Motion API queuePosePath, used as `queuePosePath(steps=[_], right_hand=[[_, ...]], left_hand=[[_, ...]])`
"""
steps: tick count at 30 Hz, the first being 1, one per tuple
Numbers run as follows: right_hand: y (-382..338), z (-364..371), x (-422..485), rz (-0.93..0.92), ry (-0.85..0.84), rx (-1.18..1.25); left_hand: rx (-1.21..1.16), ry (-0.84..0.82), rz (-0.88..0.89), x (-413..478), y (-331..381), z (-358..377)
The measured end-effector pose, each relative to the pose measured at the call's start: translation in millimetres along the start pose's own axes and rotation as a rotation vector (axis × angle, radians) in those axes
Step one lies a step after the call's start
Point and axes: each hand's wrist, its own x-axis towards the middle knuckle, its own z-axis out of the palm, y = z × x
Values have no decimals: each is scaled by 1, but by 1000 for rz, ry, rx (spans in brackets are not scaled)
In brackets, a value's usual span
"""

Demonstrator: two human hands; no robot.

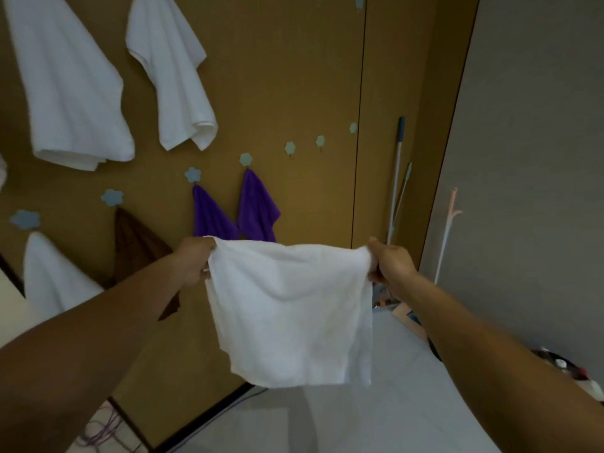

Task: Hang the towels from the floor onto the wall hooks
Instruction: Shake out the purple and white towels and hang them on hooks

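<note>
The bare left forearm (98, 338) and bare right forearm (490, 338) are reaching forward from the bottom corners, spreading a small white square terry towel (291, 308) in the air between them, clear of the pale floor (359, 426). Behind it, the ochre-brown panelled wall (294, 76) is carrying two large white hanging towels (72, 93), a dark brown cloth (137, 243) and two purple cloths (258, 207).

The step in hand appears to be bringing this towel up to a hook. The next move, I judge, is calling for gathering one top corner and lifting it up and to the right onto one of the bare pale blue flower-shaped hooks (290, 148) just right of the purple pair.

The left hand (196, 259) is gripping the upper left corner with curled fingers. The right hand (390, 266) is pinching the upper right corner, bunching the cloth there. The top edge is stretching between them and the rest is hanging loose.
</note>
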Motion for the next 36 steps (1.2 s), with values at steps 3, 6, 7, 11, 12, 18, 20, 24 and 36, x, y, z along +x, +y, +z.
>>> queuePosePath(steps=[3,6,7,11,12,18,20,24,36], right_hand=[[7,-5,10,10,54,-9],[11,-12,19,-3,115,5],[11,-12,20,-5,125,13],[8,-15,26,56,125,187],[8,-17,27,66,113,235],[17,-24,32,-54,116,267],[17,-25,34,-78,154,232],[13,-29,40,-136,198,213],[8,-44,62,-178,159,194]], left_hand=[[41,40,40,0,1,-2],[147,58,65,3,-2,-2],[174,70,62,4,-3,0],[229,141,62,10,-4,6],[220,142,66,12,-3,8],[98,144,106,22,0,15],[73,122,136,23,-1,18],[69,126,194,23,-2,25],[-137,145,99,14,1,38]])
